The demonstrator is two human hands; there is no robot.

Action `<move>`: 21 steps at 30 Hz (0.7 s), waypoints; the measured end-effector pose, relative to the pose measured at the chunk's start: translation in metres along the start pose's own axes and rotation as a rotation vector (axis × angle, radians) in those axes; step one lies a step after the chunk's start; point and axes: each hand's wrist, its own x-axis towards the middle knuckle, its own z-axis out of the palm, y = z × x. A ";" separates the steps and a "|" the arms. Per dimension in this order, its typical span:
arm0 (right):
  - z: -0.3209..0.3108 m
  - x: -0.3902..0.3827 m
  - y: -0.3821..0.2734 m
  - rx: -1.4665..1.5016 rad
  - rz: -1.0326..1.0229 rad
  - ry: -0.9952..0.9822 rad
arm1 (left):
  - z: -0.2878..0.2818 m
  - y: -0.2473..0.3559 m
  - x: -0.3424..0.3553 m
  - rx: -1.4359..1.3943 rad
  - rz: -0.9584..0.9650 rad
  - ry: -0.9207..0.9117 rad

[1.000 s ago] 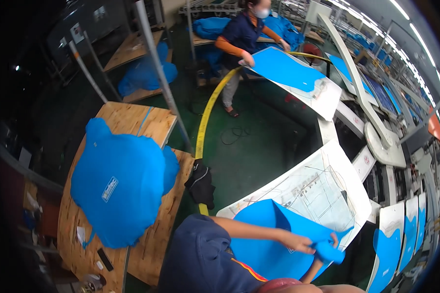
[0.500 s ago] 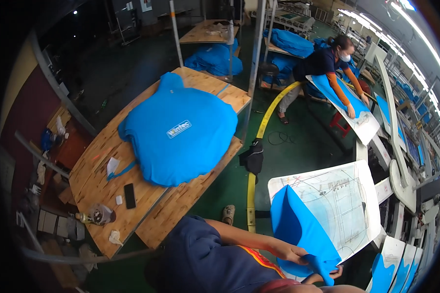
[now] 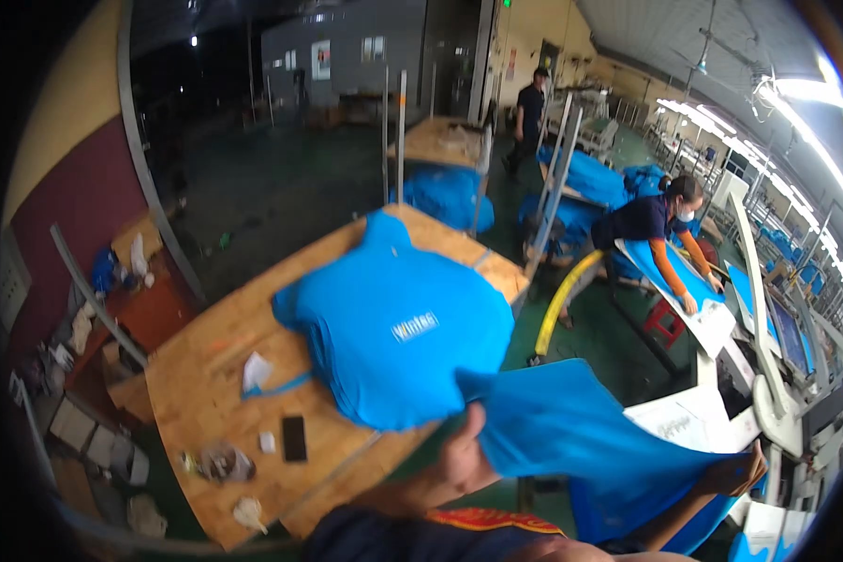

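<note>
A blue fabric piece (image 3: 571, 412) is spread in the air in front of me, between my hands and off to the right of the wooden table. My left hand (image 3: 464, 457) is closed on its left edge, thumb up against the cloth. At the other side my right hand (image 3: 735, 475) grips the right edge, fingers partly hidden and slightly blurred. The cloth's far left corner overlaps a big stack of blue fabric pieces (image 3: 393, 323) with a printed white label on top. Behind the cloth, a white board (image 3: 688, 417) is partly covered.
On the wooden table (image 3: 215, 375) are a black phone (image 3: 294, 439), a jar (image 3: 225, 462) and a white paper tag (image 3: 256, 372). A co-worker (image 3: 660, 220) bends over another board at right. Metal machine arms (image 3: 759, 318) and upright posts (image 3: 557, 178) stand around. Another person (image 3: 531, 117) walks behind.
The blue fabric piece has come up off the white board and swung left toward the stack. My hands have moved apart along it. My view has tilted up.
</note>
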 end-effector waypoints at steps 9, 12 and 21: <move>0.125 0.096 -0.218 0.413 0.106 0.210 | 0.024 0.226 -0.049 0.135 0.628 -0.228; 0.200 0.129 -0.318 0.489 0.151 0.179 | 0.018 0.303 -0.046 0.158 0.723 -0.159; 0.397 0.052 -0.611 1.073 0.203 -0.065 | -0.113 0.497 -0.027 0.248 0.756 0.140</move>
